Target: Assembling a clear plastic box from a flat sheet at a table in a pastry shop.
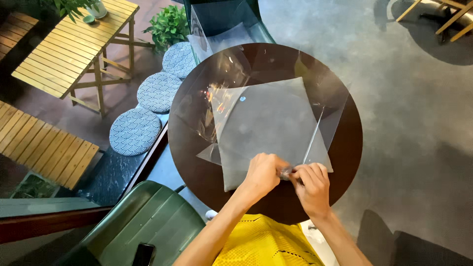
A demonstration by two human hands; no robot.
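Your left hand [262,175] and right hand [311,183] pinch shut on the clear bag's [268,123] near edge, the round table [197,162] beneath your grip

Clear film [276,79] and a grey sheet [271,130] are covering most of the round table [352,148], leaving bare rim; a green chair [148,221] is crowding the left.

You sit in what looks like a café or terrace seating area. A round dark table [197,162] stands before you on a grey concrete floor [409,98]. To your left are slatted wooden tables [74,47], patterned round cushions [135,131] along a bench, potted plants [169,25], and a green chair [148,221].
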